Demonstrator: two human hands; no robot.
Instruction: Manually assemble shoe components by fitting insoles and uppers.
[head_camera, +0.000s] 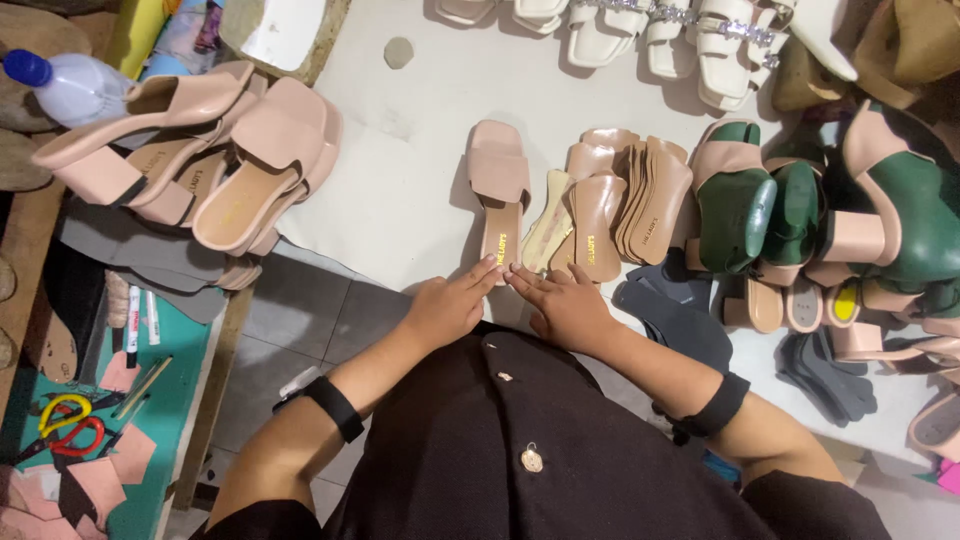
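While both hands' open fingers (488, 270) are touching its heel end, holding nothing, the pink slide sandal (499, 195) is lying lengthwise away from them.

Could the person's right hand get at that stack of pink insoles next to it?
Probably yes. The right hand rests flat on the white table, just below the stack of pink insoles, and nothing lies between them.
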